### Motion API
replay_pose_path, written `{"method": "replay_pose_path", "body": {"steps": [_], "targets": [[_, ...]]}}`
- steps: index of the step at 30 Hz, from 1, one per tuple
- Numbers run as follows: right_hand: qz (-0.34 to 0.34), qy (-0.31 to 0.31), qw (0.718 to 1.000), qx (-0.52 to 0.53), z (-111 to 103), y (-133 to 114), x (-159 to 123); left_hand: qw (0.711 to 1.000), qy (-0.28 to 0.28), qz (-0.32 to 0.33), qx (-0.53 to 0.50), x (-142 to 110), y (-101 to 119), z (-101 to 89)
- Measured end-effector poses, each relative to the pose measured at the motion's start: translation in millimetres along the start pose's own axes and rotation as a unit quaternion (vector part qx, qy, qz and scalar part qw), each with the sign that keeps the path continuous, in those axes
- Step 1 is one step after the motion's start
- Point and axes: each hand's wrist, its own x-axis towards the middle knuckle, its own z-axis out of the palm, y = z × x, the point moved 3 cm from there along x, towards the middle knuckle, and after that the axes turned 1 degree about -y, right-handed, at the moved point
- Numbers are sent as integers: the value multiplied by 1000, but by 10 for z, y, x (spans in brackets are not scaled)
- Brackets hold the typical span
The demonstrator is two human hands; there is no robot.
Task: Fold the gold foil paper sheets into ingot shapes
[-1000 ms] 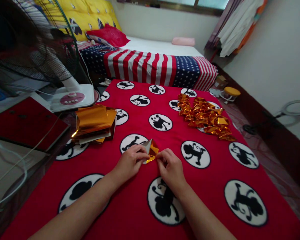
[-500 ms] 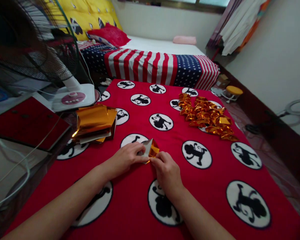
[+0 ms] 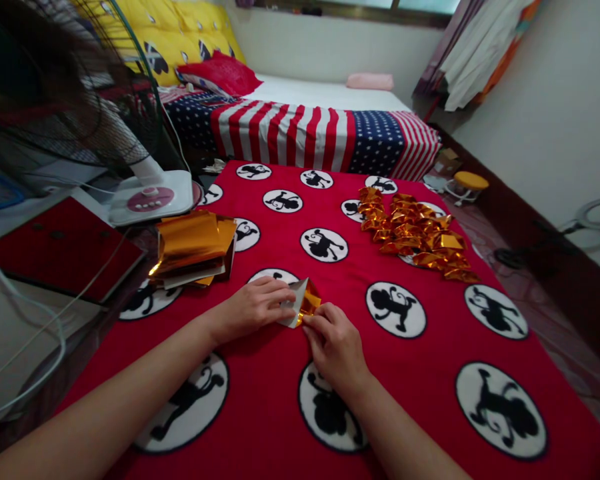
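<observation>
We see a small sheet of foil paper (image 3: 297, 304), pale on one face and gold on the other, partly folded on the red cloth (image 3: 260, 400) in front of us, between our two hands. Our left hand (image 3: 250, 307) reaches in from the left, its fingers close together and laid over the pale face; whether the thumb grips from beneath, we cannot tell. Our right hand (image 3: 337, 343) comes from the other side, thumb and forefinger pinched together on the gold edge nearest us, the remaining fingers curled in.

Beyond our left hand we find a loose stack of gold sheets (image 3: 193, 240), overlapping unevenly, with pale edges showing among them. To the far right lies a cluster of folded gold pieces (image 3: 415, 230), crowded against one another in rough rows, well apart from our hands. White circles with black monkey figures pattern the cloth all around.

Past the stack, on the left, we see the white base of a fan (image 3: 180, 193), and nearer us a red panel (image 3: 65, 233). Behind the cloth stands a bed (image 3: 325, 93) with a striped and starred cover (image 3: 280, 130), a red pillow (image 3: 223, 73) and a pink pillow (image 3: 370, 81). A yellow-topped stool (image 3: 471, 180) stands near the wall on our right.
</observation>
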Motion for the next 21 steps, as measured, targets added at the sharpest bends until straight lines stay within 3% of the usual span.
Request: {"method": "replay_pose_path", "body": {"steps": [7, 11, 16, 21], "targets": [[7, -1, 1000, 11, -5, -3, -14, 998, -1, -1, 62, -43, -116, 30], [8, 1, 1000, 13, -7, 6, -7, 997, 29, 10, 77, -49, -199, -36], [4, 8, 1000, 24, -11, 10, 1, 992, 50, 55, 104, 25, -194, -127], [6, 3, 1000, 26, 5, 25, 0, 988, 51, 86, 117, 30, -163, -104]]}}
